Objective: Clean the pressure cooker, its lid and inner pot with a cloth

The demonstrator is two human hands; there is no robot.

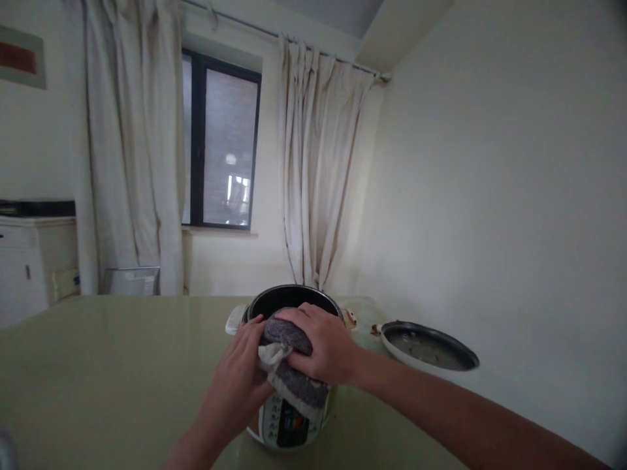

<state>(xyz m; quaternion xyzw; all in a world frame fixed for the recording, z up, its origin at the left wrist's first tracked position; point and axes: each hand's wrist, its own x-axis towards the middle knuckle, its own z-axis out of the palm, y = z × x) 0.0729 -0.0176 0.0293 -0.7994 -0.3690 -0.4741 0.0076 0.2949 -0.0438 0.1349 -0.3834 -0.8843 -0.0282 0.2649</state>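
A pressure cooker (264, 421), white with a dark control panel, stands on the table with its top off and its black inside showing. Over its front rim, my right hand (330, 343) grips a bunched grey cloth (289, 336) with a whitish border. Part of the cloth hangs down over the control panel. My left hand (238, 372) is closed against the cloth's left side, fingertips by the rim; its grip is partly hidden. To the right, the cooker's round lid (431, 346) rests with its dark metal underside facing up.
The pale green table (122, 372) stretches left and back. A white wall (514, 196) rises close on the right. Behind are a window (230, 143) and long cream curtains (318, 163). A white cabinet (24, 261) stands at far left.
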